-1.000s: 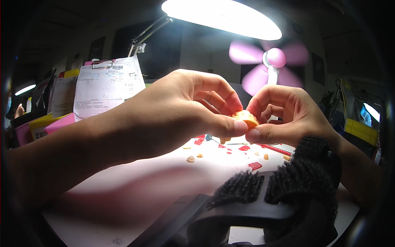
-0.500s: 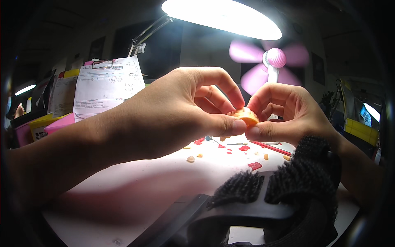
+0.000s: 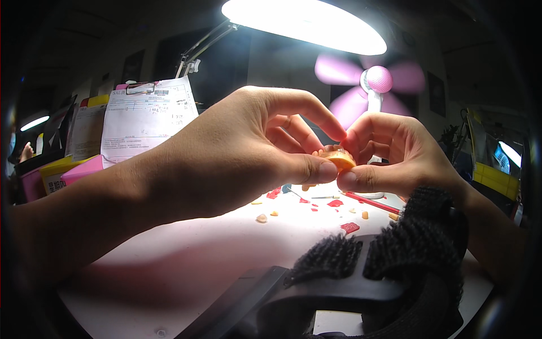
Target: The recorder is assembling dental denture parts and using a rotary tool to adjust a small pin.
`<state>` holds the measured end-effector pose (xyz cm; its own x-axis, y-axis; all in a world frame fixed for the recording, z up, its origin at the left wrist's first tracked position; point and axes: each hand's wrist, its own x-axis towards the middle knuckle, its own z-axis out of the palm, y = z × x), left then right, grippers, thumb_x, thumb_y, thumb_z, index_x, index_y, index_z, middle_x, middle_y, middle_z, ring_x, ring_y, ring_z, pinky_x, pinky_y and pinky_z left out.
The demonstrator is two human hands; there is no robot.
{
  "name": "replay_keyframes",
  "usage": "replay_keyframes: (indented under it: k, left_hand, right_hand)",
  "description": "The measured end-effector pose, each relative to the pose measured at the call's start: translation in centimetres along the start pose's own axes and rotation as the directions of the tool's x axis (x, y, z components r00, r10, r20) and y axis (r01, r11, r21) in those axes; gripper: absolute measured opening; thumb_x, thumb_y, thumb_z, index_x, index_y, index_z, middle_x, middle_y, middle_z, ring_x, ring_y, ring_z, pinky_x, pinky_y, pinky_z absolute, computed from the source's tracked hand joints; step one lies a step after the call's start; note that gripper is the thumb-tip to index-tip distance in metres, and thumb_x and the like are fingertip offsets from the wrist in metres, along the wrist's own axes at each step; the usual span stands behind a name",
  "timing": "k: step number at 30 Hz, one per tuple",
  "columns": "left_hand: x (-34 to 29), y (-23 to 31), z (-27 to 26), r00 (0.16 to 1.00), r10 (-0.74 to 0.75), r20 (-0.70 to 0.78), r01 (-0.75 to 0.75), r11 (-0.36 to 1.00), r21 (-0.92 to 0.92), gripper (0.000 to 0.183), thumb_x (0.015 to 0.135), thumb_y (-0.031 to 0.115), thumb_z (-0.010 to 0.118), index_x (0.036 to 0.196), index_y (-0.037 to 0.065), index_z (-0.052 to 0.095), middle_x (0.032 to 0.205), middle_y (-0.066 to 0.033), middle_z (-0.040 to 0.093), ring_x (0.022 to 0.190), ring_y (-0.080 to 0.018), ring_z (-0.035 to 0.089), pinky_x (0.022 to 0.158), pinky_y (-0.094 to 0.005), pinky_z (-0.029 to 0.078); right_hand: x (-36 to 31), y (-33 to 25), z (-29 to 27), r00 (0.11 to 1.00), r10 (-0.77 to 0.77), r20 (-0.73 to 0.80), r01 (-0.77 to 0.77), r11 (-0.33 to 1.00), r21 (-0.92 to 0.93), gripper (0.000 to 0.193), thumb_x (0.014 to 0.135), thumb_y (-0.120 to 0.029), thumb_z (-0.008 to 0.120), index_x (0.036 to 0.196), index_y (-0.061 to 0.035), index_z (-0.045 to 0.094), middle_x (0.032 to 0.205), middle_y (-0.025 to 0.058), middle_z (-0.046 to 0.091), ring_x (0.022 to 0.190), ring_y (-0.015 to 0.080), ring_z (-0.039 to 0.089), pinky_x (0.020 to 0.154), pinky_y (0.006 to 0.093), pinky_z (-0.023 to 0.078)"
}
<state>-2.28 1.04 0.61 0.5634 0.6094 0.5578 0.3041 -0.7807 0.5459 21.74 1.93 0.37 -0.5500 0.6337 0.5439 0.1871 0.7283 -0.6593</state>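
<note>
A small yellow-orange dental model [image 3: 340,158] with tooth-like bumps is held up between my hands over the table. My left hand [image 3: 254,147] grips it from the left, thumb along its near side and other fingers behind. Its index finger arches over the top, the tip meeting my right index fingertip. My right hand [image 3: 389,150] pinches the model's right end between thumb and index finger, the other fingers curled. Below lie red wax-like scraps [image 3: 350,227], several small tooth-coloured pieces [image 3: 262,218] and a red pencil-like stick [image 3: 372,203]. The model's far side is hidden by my fingers.
A bright lamp [image 3: 305,22] hangs overhead, with a spinning pink fan [image 3: 379,79] behind my hands. Clipped papers [image 3: 144,124] and pink and yellow bins [image 3: 62,169] stand at left, a yellow bin [image 3: 495,179] at right. A black fuzzy strap [image 3: 418,248] fills the near foreground.
My left index finger has lifted and stretched rightward over the model to my right index fingertip. The right fingers have shifted slightly; both hands keep their hold.
</note>
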Motion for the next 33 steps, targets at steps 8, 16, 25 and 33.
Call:
replay_keyframes:
  k: [8, 16, 25, 33]
  left_hand:
    - [0.4, -0.1, -0.1, 1.0, 0.004, 0.02, -0.004, 1.0, 0.023, 0.044, 0.09, 0.013, 0.083, 0.129, 0.001, 0.066, 0.102, -0.0098, 0.073, 0.099, -0.0158, 0.071, 0.093, -0.0325, 0.059]
    - [-0.1, -0.5, -0.3, 0.961, -0.252, 0.116, 0.276, 0.907, -0.317, 0.04, 0.095, 0.028, 0.077, 0.121, 0.0, 0.066, 0.114, -0.0142, 0.069, 0.117, -0.0207, 0.064, 0.11, -0.0414, 0.045]
    - [0.1, -0.6, -0.3, 0.907, -0.353, 0.229, 0.421, 0.774, -0.473, 0.028, 0.094, 0.015, 0.075, 0.112, -0.006, 0.07, 0.112, -0.0141, 0.068, 0.103, -0.0214, 0.067, 0.104, -0.0371, 0.05]
    - [-0.5, -0.2, 0.7, 0.935, -0.334, 0.12, 0.353, 0.838, -0.416, 0.021, 0.094, 0.007, 0.072, 0.108, -0.007, 0.065, 0.108, -0.0161, 0.066, 0.103, -0.0198, 0.069, 0.1, -0.0319, 0.059]
  right_hand:
    - [0.2, 0.5, -0.3, 0.999, -0.025, -0.031, 0.022, 0.995, -0.093, 0.038, 0.08, -0.015, 0.093, 0.104, -0.0037, 0.067, 0.098, 0.0067, 0.073, 0.095, 0.0135, 0.071, 0.092, 0.0322, 0.058]
    - [0.2, 0.8, -0.7, 1.0, 0.007, -0.011, -0.009, 0.99, -0.141, 0.035, 0.078, -0.006, 0.092, 0.102, -0.004, 0.067, 0.098, 0.0059, 0.073, 0.096, 0.0127, 0.07, 0.091, 0.0301, 0.059]
    - [0.2, 1.0, -0.1, 0.998, -0.03, 0.05, 0.038, 0.987, -0.155, 0.031, 0.077, 0.003, 0.089, 0.1, -0.002, 0.069, 0.094, 0.0036, 0.07, 0.095, 0.0115, 0.068, 0.091, 0.0296, 0.06]
    - [0.1, 0.8, 0.0, 0.995, -0.048, 0.086, 0.067, 0.971, -0.23, 0.03, 0.076, 0.002, 0.09, 0.098, -0.002, 0.07, 0.092, 0.0035, 0.071, 0.09, 0.0105, 0.068, 0.087, 0.0279, 0.059]
